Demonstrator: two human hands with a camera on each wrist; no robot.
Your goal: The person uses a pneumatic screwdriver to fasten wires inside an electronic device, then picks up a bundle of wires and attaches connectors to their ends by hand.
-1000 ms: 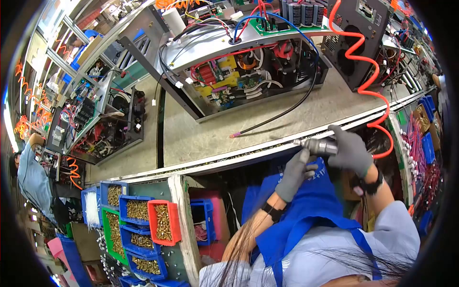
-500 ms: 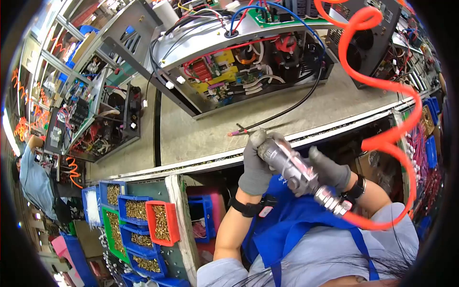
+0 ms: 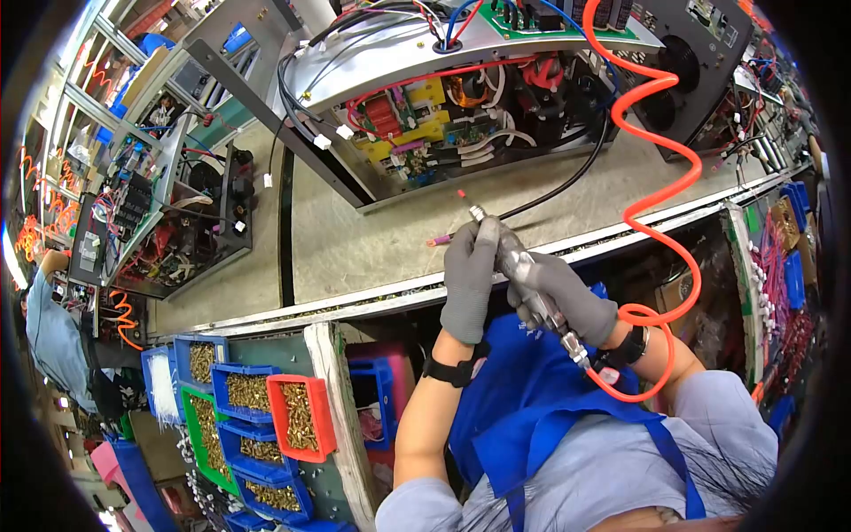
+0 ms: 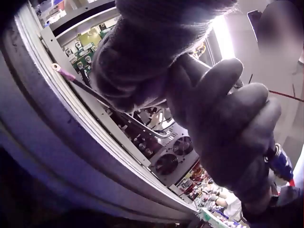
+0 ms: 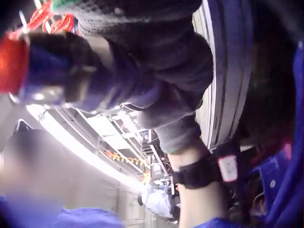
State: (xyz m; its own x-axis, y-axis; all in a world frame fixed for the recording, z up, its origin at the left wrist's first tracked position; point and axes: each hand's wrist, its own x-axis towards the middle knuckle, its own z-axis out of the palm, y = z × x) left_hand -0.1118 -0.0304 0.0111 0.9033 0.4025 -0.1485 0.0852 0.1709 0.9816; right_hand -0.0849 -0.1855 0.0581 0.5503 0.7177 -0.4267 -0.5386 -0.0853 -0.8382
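Both hands wear grey gloves. My right hand grips the body of an air screwdriver, which slants up and left over the bench edge. My left hand holds the tool's front end, just behind the chuck. A thin bit with a reddish tip points toward the opened metal chassis. Below the bit lies a black cable whose end has a purple sleeve and a copper lug. In the left wrist view, the right hand's fingers are curled; gloves hide most of the tool.
A red coiled air hose runs from the tool up past the chassis. Blue bins and a red bin of brass fasteners stand at lower left. Another opened unit sits on the left; a person is beyond it.
The screwdriver has swung from lying along the bench edge at right to slanting forward over the bench. Both hands moved left with it, and the left hand now grips its front end.
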